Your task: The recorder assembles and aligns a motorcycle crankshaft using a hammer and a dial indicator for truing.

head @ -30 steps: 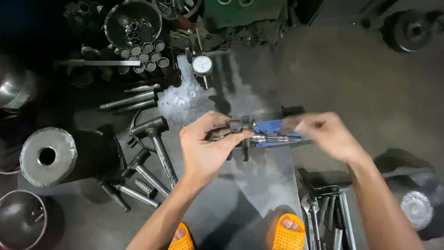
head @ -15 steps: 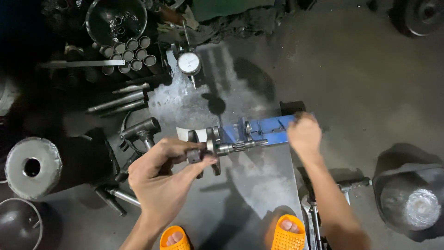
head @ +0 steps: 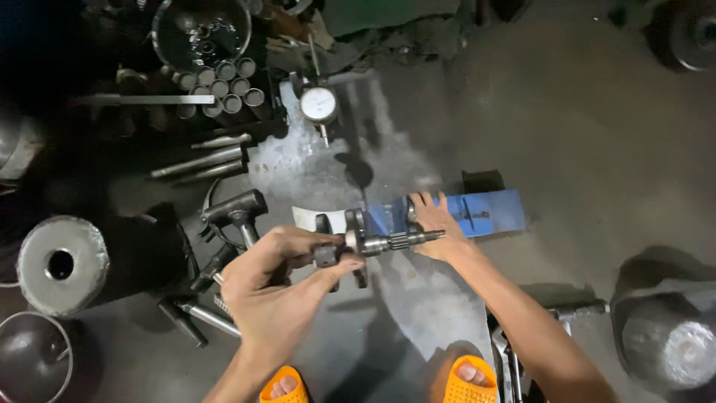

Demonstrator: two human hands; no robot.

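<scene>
I crouch over a grey, oil-stained workshop floor [head: 582, 134], my orange sandals [head: 471, 380] at the bottom edge. Metal parts crowd my left side: a heavy cylinder with a centre hole [head: 61, 263], a round pan of small pieces [head: 201, 33], a cluster of short tubes [head: 220, 80], and long steel pins [head: 198, 160]. A white-faced dial gauge [head: 318, 104] stands ahead of me.

My left hand [head: 280, 291] holds a small crankshaft [head: 365, 242] level above the floor, fingers [head: 339, 269] wrapped tight round its near end, its splined tip pointing right. My right hand [head: 436, 227] lies flat on a blue V-block stand [head: 485, 213] just behind the shaft; its fingers are spread and grip nothing.

To do this well, I judge I should keep the stand pinned steady, hold the shaft level, and lower its journals squarely into the stand's rests, so nothing rocks or knocks the gauge.
</scene>
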